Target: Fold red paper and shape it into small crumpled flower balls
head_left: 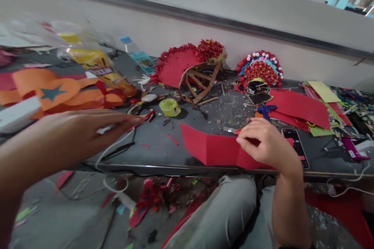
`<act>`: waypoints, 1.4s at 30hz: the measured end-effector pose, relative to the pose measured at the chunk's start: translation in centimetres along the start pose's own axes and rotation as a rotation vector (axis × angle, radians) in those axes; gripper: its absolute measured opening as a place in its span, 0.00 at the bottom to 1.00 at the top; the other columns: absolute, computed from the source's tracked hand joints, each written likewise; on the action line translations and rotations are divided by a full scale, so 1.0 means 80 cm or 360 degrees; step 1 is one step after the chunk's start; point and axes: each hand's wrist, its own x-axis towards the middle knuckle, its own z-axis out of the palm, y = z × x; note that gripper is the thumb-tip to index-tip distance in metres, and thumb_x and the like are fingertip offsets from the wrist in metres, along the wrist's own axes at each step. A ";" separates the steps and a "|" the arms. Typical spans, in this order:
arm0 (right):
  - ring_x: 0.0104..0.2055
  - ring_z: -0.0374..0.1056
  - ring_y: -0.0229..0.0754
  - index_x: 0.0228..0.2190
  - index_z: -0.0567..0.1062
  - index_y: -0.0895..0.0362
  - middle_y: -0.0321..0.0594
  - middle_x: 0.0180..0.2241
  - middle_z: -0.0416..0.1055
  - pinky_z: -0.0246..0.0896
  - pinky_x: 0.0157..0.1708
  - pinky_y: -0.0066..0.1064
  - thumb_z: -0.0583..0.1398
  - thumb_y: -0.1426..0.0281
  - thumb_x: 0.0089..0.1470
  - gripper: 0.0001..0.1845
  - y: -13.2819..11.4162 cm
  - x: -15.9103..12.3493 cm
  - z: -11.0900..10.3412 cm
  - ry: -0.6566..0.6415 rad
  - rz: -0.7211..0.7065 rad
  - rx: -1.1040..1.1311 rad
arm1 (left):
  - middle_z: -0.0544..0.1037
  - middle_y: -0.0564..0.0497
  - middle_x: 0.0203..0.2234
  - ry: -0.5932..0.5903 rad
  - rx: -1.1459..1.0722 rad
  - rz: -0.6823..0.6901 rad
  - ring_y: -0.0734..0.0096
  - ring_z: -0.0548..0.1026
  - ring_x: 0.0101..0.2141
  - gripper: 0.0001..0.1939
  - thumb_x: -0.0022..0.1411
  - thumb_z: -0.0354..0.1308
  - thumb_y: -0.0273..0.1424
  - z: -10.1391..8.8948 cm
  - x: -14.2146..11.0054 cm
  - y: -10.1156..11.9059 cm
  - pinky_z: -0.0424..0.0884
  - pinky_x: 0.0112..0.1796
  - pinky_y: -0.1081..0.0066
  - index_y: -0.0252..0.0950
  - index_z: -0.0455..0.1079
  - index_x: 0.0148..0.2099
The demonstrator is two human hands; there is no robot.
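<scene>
On the left, my left hand (111, 124) reaches out over the table with its fingers pressed together. A small red strip (149, 115) shows at its fingertips. My right hand (264, 140) is closed, thumb against the fingers, at the upper edge of a red folded sheet (220, 149). That sheet stands in creased panels near the table's front edge, its right part partly behind the hand. Just beyond the right fingertips are a metal blade (229, 129) and a bit of red; whether the fingers hold either is hidden.
Behind lie a red ruffled fan shape (179, 66), a cardboard frame (201, 81), a beaded headdress (260, 68) and a yellow-green tub (170, 107). A blue glue gun (265, 111), red sheets (304, 109) and a phone (296, 146) are right. Orange pieces (62, 93) and a bottle (99, 68) are left.
</scene>
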 end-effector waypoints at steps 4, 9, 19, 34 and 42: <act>0.32 0.70 0.35 0.25 0.76 0.57 0.35 0.28 0.77 0.55 0.49 0.33 0.56 0.72 0.55 0.11 -0.008 0.013 0.022 -0.0128 -0.0157 -0.0003 | 0.78 0.53 0.43 0.0170 0.0024 0.0961 0.67 0.76 0.42 0.19 0.67 0.46 0.43 0.007 -0.004 0.071 0.69 0.45 0.70 0.40 0.70 0.50; 0.34 0.70 0.35 0.26 0.76 0.57 0.37 0.30 0.77 0.57 0.44 0.30 0.54 0.72 0.57 0.12 -0.016 0.022 0.034 -0.0161 -0.0309 0.0022 | 0.79 0.58 0.33 0.0102 -0.0107 0.1483 0.77 0.76 0.33 0.12 0.69 0.46 0.30 0.022 0.000 0.131 0.63 0.50 0.73 0.38 0.71 0.38; 0.33 0.70 0.35 0.27 0.76 0.57 0.37 0.30 0.78 0.57 0.41 0.29 0.54 0.71 0.58 0.12 -0.012 0.022 0.031 -0.0221 -0.0274 0.0069 | 0.75 0.58 0.25 -0.0078 -0.0186 0.1476 0.81 0.73 0.25 0.16 0.69 0.43 0.33 0.011 0.008 0.112 0.66 0.30 0.80 0.39 0.68 0.32; 0.28 0.65 0.34 0.22 0.73 0.58 0.35 0.24 0.73 0.55 0.35 0.27 0.55 0.74 0.55 0.12 0.005 0.012 0.012 -0.0125 -0.0142 0.0169 | 0.75 0.61 0.35 -0.0021 -0.0002 0.1136 0.79 0.73 0.32 0.12 0.67 0.46 0.35 0.002 -0.017 -0.012 0.67 0.37 0.78 0.43 0.72 0.40; 0.28 0.64 0.34 0.21 0.71 0.57 0.34 0.23 0.71 0.57 0.36 0.29 0.56 0.74 0.53 0.10 0.020 -0.002 -0.001 0.0028 -0.0084 0.0277 | 0.75 0.60 0.33 -0.0019 -0.0042 0.1031 0.78 0.73 0.32 0.13 0.66 0.47 0.36 0.000 -0.024 -0.014 0.67 0.36 0.79 0.41 0.72 0.38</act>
